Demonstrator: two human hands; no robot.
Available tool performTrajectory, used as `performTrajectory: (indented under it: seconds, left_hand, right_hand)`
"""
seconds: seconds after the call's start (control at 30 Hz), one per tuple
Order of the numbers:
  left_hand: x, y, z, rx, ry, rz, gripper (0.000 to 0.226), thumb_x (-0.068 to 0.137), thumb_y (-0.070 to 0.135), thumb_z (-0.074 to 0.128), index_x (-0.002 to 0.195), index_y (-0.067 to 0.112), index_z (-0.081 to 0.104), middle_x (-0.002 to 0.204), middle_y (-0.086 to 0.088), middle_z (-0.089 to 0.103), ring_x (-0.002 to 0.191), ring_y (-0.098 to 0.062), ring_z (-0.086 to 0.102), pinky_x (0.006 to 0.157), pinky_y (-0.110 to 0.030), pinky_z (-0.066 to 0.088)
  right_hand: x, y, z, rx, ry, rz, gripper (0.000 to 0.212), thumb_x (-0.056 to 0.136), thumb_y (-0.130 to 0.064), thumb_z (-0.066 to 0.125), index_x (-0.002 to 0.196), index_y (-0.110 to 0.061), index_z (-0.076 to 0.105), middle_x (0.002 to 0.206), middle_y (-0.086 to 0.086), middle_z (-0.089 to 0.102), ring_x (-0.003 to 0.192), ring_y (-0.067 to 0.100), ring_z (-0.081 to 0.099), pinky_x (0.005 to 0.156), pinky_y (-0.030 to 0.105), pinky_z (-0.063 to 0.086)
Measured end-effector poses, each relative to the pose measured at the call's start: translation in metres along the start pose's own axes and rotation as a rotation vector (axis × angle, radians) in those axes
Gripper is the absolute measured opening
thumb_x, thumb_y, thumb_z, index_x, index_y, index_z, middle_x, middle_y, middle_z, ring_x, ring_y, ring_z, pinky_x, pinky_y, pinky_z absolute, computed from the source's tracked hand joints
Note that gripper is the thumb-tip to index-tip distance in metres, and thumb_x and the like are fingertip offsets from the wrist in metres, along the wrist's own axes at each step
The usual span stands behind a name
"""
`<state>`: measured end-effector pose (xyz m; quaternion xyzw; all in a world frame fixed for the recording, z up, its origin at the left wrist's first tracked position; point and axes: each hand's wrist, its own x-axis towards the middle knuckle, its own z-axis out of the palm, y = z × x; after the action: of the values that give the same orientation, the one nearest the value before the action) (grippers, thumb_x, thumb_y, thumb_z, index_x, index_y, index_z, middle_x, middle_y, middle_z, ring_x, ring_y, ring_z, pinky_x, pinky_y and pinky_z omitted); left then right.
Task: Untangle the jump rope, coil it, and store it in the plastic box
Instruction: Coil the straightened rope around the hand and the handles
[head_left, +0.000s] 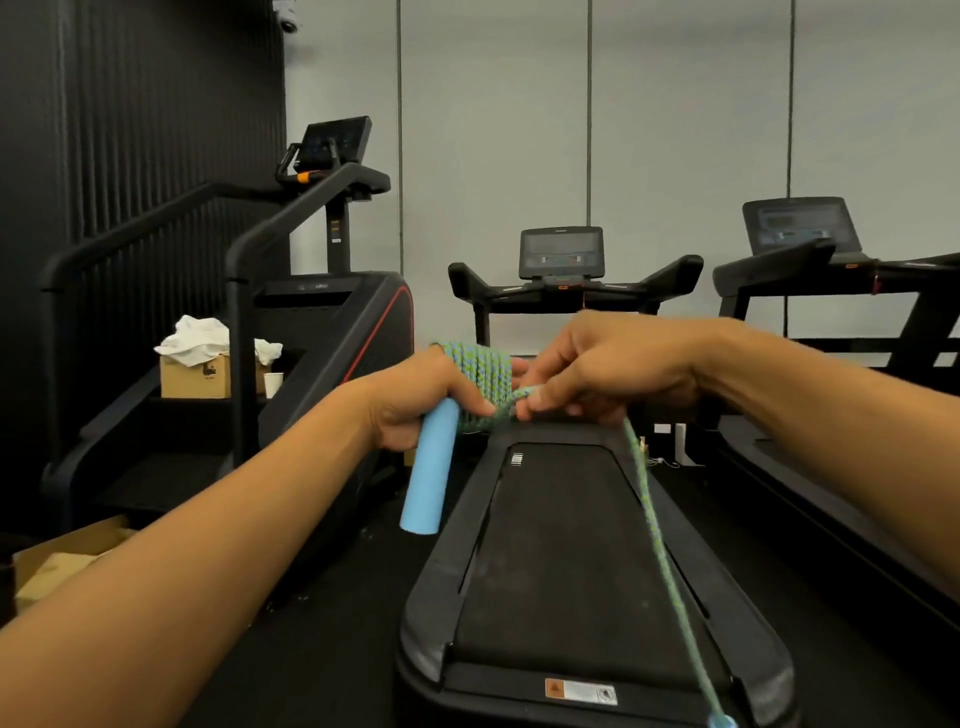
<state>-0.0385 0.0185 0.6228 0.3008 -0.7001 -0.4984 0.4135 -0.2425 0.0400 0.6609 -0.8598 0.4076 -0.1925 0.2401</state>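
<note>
The coil (480, 376) and handle (428, 467) are gripped by the left hand (415, 400); the rope (652, 519) is pinched by the right hand (597, 371) — each wrap should be laid snug.

A black treadmill (571, 545) lies directly below the hands, its console (561, 253) beyond them. A second treadmill (810, 244) stands right of the right hand. A stair climber (322, 312) stands left of the left hand; its steps carry a cardboard box (195, 375) topped with white cloth (200, 338), a paper cup (273, 383) beside it. Flattened cardboard (57, 564) lies on the floor below the left forearm.
</note>
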Motion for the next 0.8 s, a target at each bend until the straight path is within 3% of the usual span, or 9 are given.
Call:
performTrajectory:
  seconds: [0.07, 0.23, 0.33, 0.4, 0.47, 0.5, 0.63, 0.73, 0.8]
  left_hand:
    - [-0.005, 0.0, 0.002, 0.004, -0.072, -0.041, 0.045, 0.085, -0.024, 0.039, 0.106, 0.004, 0.068, 0.096, -0.011, 0.077, 0.087, -0.018, 0.075, 0.074, -0.025, 0.061]
    - [-0.01, 0.0, 0.001, -0.134, -0.355, -0.047, 0.05, 0.079, -0.011, 0.055, 0.128, -0.004, 0.06, 0.132, -0.022, 0.063, 0.123, -0.031, 0.062, 0.099, -0.036, 0.054]
    - [-0.012, -0.003, 0.004, -0.228, -0.519, 0.017, 0.053, 0.084, -0.003, 0.062, 0.137, -0.006, 0.051, 0.137, -0.023, 0.058, 0.129, -0.033, 0.057, 0.105, -0.038, 0.048]
    - [-0.012, -0.003, 0.007, -0.286, -0.551, 0.086, 0.052, 0.084, 0.001, 0.066, 0.135, -0.005, 0.055, 0.135, -0.022, 0.061, 0.126, -0.033, 0.06, 0.105, -0.039, 0.049]
    - [-0.01, 0.0, 0.01, -0.334, -0.523, 0.162, 0.055, 0.082, 0.005, 0.071, 0.134, -0.003, 0.056, 0.136, -0.022, 0.06, 0.126, -0.033, 0.06, 0.106, -0.041, 0.049]
    - [-0.007, 0.001, 0.01, -0.357, -0.494, 0.197, 0.059, 0.08, 0.007, 0.073, 0.136, -0.003, 0.055, 0.139, -0.022, 0.058, 0.128, -0.033, 0.058, 0.108, -0.042, 0.047]
    - [0.001, 0.004, 0.008, -0.41, -0.31, 0.273, 0.059, 0.082, 0.01, 0.063, 0.138, -0.002, 0.052, 0.144, -0.019, 0.054, 0.133, -0.03, 0.053, 0.109, -0.04, 0.045]
    - [0.005, 0.002, -0.004, -0.408, -0.079, 0.216, 0.059, 0.083, 0.015, 0.056, 0.139, -0.004, 0.048, 0.143, -0.023, 0.054, 0.133, -0.033, 0.054, 0.11, -0.042, 0.044]
    - [0.004, -0.002, -0.011, -0.407, 0.037, 0.152, 0.059, 0.085, 0.022, 0.055, 0.137, -0.006, 0.049, 0.14, -0.024, 0.056, 0.129, -0.032, 0.057, 0.109, -0.042, 0.045]
  right_hand:
    - [-0.002, -0.009, -0.009, -0.026, 0.074, -0.068, 0.018, 0.095, -0.013, 0.062, 0.092, 0.002, 0.073, 0.054, -0.003, 0.053, 0.046, 0.007, 0.037, 0.044, 0.021, 0.032]
    - [0.009, -0.012, -0.018, -0.114, 0.315, -0.176, 0.025, 0.084, -0.03, 0.077, 0.085, -0.005, 0.074, 0.063, -0.001, 0.058, 0.053, 0.01, 0.045, 0.045, 0.021, 0.042]
    - [0.019, 0.002, -0.015, 0.067, 0.395, -0.217, 0.02, 0.081, -0.025, 0.079, 0.084, -0.007, 0.071, 0.062, -0.004, 0.061, 0.051, 0.008, 0.047, 0.048, 0.022, 0.044]
    - [0.025, 0.016, -0.005, 0.319, 0.33, -0.215, 0.013, 0.091, -0.013, 0.067, 0.079, -0.012, 0.072, 0.064, -0.002, 0.064, 0.053, 0.008, 0.054, 0.054, 0.023, 0.049]
    - [0.031, 0.028, 0.015, 0.602, 0.209, -0.168, 0.034, 0.099, -0.005, 0.047, 0.076, -0.015, 0.07, 0.059, -0.001, 0.059, 0.049, 0.008, 0.052, 0.049, 0.023, 0.045]
    - [0.034, 0.033, 0.025, 0.662, 0.171, -0.139, 0.035, 0.1, -0.004, 0.041, 0.08, -0.014, 0.068, 0.061, 0.001, 0.057, 0.048, 0.01, 0.047, 0.048, 0.024, 0.041]
    - [0.038, 0.04, 0.06, 0.674, 0.146, -0.038, 0.022, 0.1, -0.012, 0.05, 0.09, -0.004, 0.067, 0.065, 0.008, 0.055, 0.048, 0.013, 0.034, 0.048, 0.026, 0.029]
    - [0.031, 0.031, 0.065, 0.612, 0.232, -0.045, 0.022, 0.099, -0.016, 0.053, 0.094, 0.001, 0.068, 0.062, 0.007, 0.053, 0.046, 0.012, 0.031, 0.046, 0.025, 0.025]
    - [0.02, 0.023, 0.061, 0.504, 0.134, -0.033, 0.025, 0.096, -0.015, 0.058, 0.103, 0.008, 0.066, 0.062, 0.006, 0.056, 0.045, 0.012, 0.033, 0.044, 0.023, 0.027]
